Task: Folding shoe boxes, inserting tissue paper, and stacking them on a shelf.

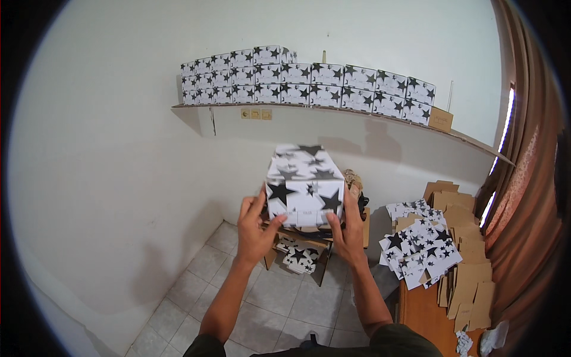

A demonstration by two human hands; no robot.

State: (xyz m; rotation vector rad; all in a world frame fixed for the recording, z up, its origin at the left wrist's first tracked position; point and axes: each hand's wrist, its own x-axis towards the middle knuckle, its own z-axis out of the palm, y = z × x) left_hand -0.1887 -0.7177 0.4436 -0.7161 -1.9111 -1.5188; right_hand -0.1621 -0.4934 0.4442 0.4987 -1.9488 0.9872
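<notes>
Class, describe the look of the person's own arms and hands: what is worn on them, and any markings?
The dark, plain-looking fabric left sleeve and matching right sleeve show at the lower edge. Beyond them, the left forearm and right forearm are bare. The left hand and right hand are ungloved, with no visible ring, watch or clear marking.

Arms, one pair, bare below dark sleeves, entering from the lower edge and reaching forward. Left forearm: slants upward and slightly right. Left hand: raised, in a holding grip; fingers bent, tips partly hidden; thumb angled inward, toward the right. Right forearm: slants upward and left. Right hand: level with its counterpart, likewise gripping; fingers directed upward, thumb inclined up and inward. Hands apart, facing one another.
</notes>
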